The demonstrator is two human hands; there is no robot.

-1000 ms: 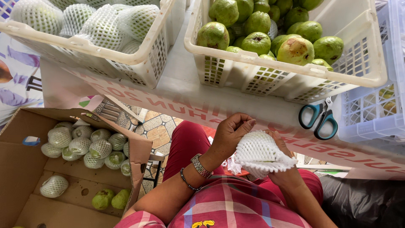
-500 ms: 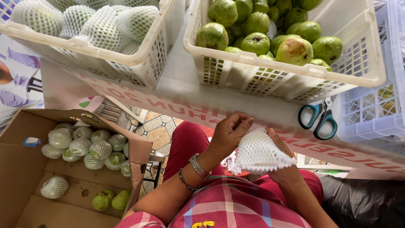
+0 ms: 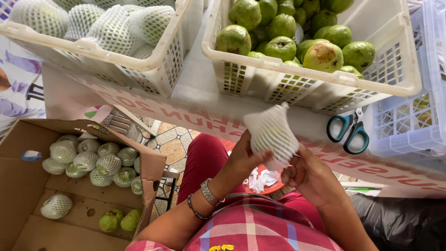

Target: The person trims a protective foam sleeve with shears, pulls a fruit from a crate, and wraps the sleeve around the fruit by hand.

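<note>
Tabletop (image 3: pixel 200 88) carries white plastic baskets of guavas; I see left hand (image 3: pixel 244 160), right hand (image 3: pixel 309 174), each grip clamped on white foam-netted guava (image 3: pixel 272 132), sleeving step underway; next, snug net fully.

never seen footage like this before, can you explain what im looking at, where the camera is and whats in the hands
There is no machine here. The one picture comes from a camera worn on a person's head, looking down at their own lap and hands. The left hand and right hand together hold a green fruit in a white foam net. On the table stand a white basket of bare green fruit, a basket of netted fruit and blue-handled scissors. Lower left, an open cardboard box holds more fruit, mostly netted.
</note>
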